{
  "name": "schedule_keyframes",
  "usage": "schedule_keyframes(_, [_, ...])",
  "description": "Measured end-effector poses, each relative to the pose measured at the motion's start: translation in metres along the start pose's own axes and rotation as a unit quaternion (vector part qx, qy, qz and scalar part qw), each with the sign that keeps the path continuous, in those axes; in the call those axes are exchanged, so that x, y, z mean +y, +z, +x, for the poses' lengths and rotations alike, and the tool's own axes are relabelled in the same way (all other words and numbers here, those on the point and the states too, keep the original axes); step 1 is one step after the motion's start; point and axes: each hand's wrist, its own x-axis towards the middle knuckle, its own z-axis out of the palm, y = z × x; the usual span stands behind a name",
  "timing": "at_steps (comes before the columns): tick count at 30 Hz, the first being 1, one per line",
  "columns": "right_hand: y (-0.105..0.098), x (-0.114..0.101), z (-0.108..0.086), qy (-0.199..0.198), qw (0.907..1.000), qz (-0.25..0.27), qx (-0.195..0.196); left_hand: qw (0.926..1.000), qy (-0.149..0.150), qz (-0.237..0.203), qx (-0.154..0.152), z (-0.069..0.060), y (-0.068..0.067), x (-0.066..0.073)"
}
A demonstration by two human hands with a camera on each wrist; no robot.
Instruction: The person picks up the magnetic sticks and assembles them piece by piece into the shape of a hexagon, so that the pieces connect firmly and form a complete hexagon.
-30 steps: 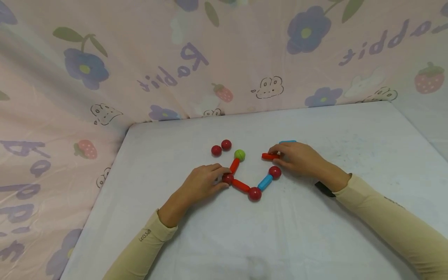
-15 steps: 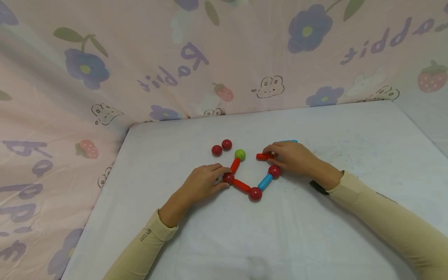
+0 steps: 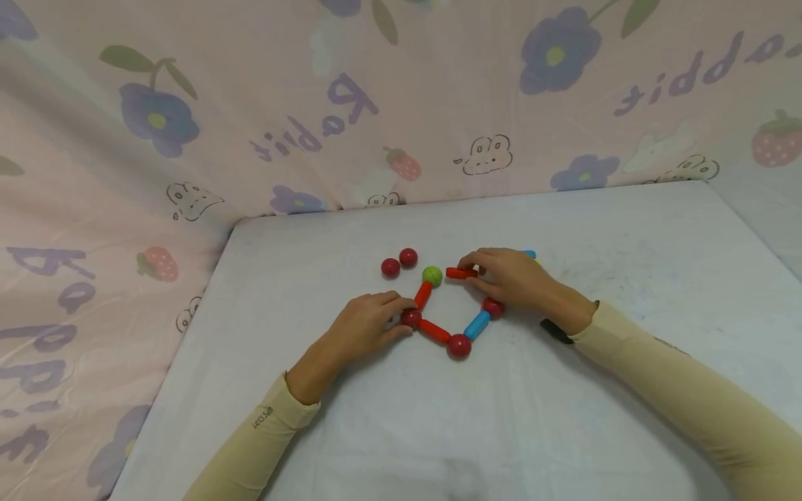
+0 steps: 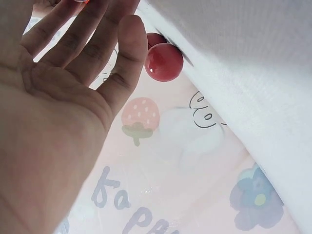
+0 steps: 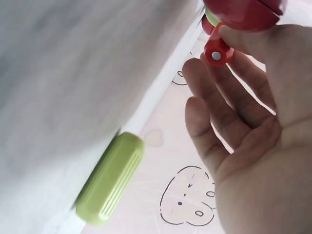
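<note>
My left hand [image 3: 362,325] pinches a red ball [image 3: 411,318] between thumb and fingers at one corner of a chain on the table. From that ball, one red rod [image 3: 423,296] runs up to a green ball [image 3: 432,276], and another red rod [image 3: 434,331] leads to a second red ball [image 3: 459,346]. A blue rod [image 3: 478,325] joins this to a red ball [image 3: 493,307] beside my right hand [image 3: 512,280]. Thumb and fingertips of that hand pinch a loose red rod [image 3: 461,273], its free end just right of the green ball. In the right wrist view, its other end [image 5: 216,54] shows a silver dot.
Two loose red balls [image 3: 399,263] lie behind the chain. Past my right hand, a blue piece [image 3: 529,254] is partly hidden. The right wrist view shows a light green rod [image 5: 111,178] on the white table. A patterned curtain [image 3: 351,139] borders the table's back.
My right hand has moved left with the red rod, bringing it closer to the green ball. The left hand stays on its red ball, and the chain keeps its shape.
</note>
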Motion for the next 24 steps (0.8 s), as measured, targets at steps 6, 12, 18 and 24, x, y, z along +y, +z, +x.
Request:
schedule_keyframes(6, [0.0010, -0.0038, 0.0033, -0.001, 0.9999, -0.006, -0.010, 1.0000, 0.002, 0.001, 0.000, 0.0009, -0.0003, 0.0000])
schedule_keyframes(12, [-0.0003, -0.0065, 0.0019, -0.001, 0.9998, -0.015, -0.016, 1.0000, 0.005, 0.003, 0.003, 0.0015, 0.0000, 0.0002])
schedule_keyframes(18, [0.0022, -0.0062, 0.0014, -0.013, 0.9998, -0.012, -0.005, 1.0000, 0.004, 0.003, 0.005, 0.0004, 0.0001, 0.0009])
schedule_keyframes(24, [0.0042, -0.0074, 0.0043, -0.013, 0.9999, -0.005, -0.004, 0.9999, 0.008, 0.001, 0.009, 0.0001, 0.0008, 0.0004])
